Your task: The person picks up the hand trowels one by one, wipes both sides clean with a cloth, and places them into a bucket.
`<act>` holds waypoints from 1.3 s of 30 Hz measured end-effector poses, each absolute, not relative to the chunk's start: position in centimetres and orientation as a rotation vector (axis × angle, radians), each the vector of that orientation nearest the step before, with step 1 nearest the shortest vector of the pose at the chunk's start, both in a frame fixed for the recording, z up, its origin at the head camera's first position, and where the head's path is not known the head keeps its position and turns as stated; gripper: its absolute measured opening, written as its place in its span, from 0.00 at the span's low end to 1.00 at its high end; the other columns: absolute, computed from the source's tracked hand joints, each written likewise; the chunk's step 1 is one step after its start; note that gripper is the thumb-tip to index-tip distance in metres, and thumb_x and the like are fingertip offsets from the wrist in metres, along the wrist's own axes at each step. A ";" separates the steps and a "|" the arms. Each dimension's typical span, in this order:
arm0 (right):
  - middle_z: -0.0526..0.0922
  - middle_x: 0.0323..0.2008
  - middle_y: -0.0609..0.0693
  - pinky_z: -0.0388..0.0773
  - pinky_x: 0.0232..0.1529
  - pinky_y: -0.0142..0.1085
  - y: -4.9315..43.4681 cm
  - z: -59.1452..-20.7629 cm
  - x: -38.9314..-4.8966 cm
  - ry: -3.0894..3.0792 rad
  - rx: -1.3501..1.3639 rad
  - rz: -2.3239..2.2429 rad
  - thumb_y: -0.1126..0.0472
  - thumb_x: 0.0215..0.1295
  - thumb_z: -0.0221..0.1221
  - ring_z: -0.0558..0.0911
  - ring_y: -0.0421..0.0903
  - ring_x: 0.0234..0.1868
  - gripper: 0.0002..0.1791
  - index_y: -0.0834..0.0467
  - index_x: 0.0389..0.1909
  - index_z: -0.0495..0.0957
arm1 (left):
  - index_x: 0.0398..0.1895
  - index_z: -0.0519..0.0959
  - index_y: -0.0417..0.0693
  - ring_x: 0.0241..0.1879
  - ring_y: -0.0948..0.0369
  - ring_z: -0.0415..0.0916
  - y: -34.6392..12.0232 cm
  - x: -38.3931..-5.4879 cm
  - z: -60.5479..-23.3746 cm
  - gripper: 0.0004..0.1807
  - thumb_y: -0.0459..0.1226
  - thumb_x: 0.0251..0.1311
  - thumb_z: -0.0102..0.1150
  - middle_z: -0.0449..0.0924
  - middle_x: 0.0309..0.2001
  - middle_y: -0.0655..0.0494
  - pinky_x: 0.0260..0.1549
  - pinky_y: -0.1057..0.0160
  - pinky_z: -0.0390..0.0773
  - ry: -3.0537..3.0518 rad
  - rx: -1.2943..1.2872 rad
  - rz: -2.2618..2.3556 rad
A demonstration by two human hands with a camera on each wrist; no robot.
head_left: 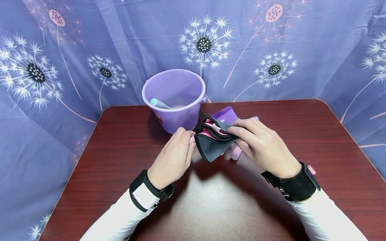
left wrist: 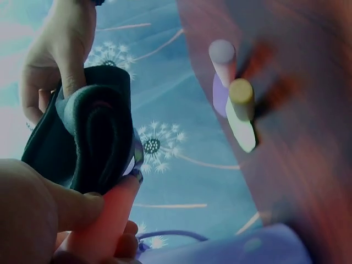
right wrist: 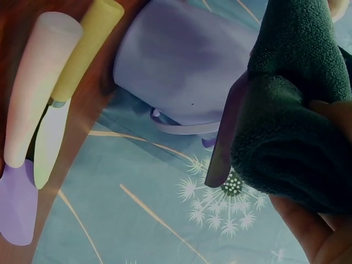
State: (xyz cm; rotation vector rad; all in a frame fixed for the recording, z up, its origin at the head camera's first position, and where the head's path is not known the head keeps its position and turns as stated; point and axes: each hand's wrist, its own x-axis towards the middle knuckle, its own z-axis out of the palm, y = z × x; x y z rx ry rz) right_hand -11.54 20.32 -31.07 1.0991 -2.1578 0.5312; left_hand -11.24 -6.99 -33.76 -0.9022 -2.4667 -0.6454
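Observation:
In front of the bucket, my left hand (head_left: 176,157) grips the pink handle (left wrist: 113,217) of a tool. Its broad purple blade (head_left: 226,115) shows beyond a dark grey cloth (head_left: 214,149). This cloth has black edging, a pink underside and a small white tag. Folded in layers, it overlaps the tool and hides where the handle meets the blade. My right hand (head_left: 262,144) pinches the cloth between thumb and fingers, with a thick fold (right wrist: 291,143) bulging in the right wrist view.
A purple bucket (head_left: 184,118) stands at the table's back, a light blue rod-like piece (head_left: 159,103) inside. On the table lie a pink-handled piece with a purple end (right wrist: 41,82) and a yellow-handled one (right wrist: 88,49) with a pale blade. Patterned blue fabric (head_left: 135,40) hangs behind.

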 end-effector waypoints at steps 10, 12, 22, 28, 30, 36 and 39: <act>0.81 0.45 0.56 0.78 0.42 0.45 19.9 -30.2 -11.3 -2.050 1.103 0.521 0.64 0.70 0.50 0.79 0.51 0.44 0.14 0.62 0.46 0.83 | 0.51 0.76 0.37 0.39 0.62 0.69 -7.1 -11.2 -33.6 0.13 0.35 0.76 0.43 0.71 0.37 0.55 0.42 0.65 0.73 -2.649 -0.847 -0.973; 0.81 0.44 0.57 0.78 0.44 0.45 19.8 -30.1 -11.3 -2.022 1.108 0.527 0.64 0.70 0.51 0.80 0.52 0.45 0.13 0.62 0.44 0.84 | 0.50 0.76 0.37 0.38 0.62 0.70 -7.1 -11.3 -33.6 0.12 0.35 0.75 0.44 0.72 0.36 0.56 0.41 0.65 0.73 -2.652 -0.851 -1.030; 0.81 0.43 0.60 0.77 0.43 0.46 19.3 -29.6 -11.3 -1.928 1.136 0.574 0.64 0.72 0.53 0.80 0.57 0.42 0.12 0.63 0.41 0.84 | 0.49 0.77 0.47 0.29 0.62 0.70 -7.6 -11.6 -33.2 0.12 0.40 0.78 0.44 0.73 0.31 0.58 0.33 0.62 0.72 -2.758 -0.764 -1.426; 0.82 0.44 0.60 0.76 0.45 0.46 19.5 -29.8 -11.5 -1.946 1.127 0.570 0.65 0.71 0.53 0.80 0.57 0.43 0.11 0.64 0.41 0.84 | 0.42 0.77 0.46 0.31 0.58 0.72 -7.7 -11.6 -32.9 0.13 0.41 0.78 0.42 0.75 0.31 0.55 0.35 0.63 0.72 -2.732 -0.798 -1.590; 0.82 0.44 0.60 0.77 0.45 0.46 19.7 -29.9 -11.6 -1.958 1.105 0.561 0.65 0.70 0.53 0.80 0.57 0.44 0.11 0.64 0.41 0.84 | 0.39 0.77 0.45 0.32 0.56 0.73 -7.8 -11.7 -32.7 0.15 0.41 0.79 0.41 0.75 0.31 0.54 0.35 0.64 0.72 -2.724 -0.821 -1.649; 0.82 0.44 0.59 0.78 0.41 0.46 20.4 -30.3 -12.0 -1.999 0.990 0.559 0.67 0.67 0.52 0.80 0.55 0.43 0.13 0.63 0.45 0.84 | 0.41 0.78 0.49 0.36 0.60 0.76 -8.0 -11.7 -32.4 0.15 0.45 0.78 0.43 0.76 0.33 0.54 0.40 0.64 0.76 -2.750 -0.864 -1.731; 0.82 0.44 0.59 0.77 0.42 0.45 20.7 -30.6 -12.1 -2.029 0.931 0.579 0.69 0.63 0.55 0.79 0.54 0.43 0.15 0.63 0.48 0.83 | 0.41 0.78 0.55 0.37 0.63 0.76 -8.1 -11.8 -32.1 0.14 0.50 0.76 0.45 0.78 0.33 0.56 0.41 0.62 0.75 -2.796 -0.890 -1.660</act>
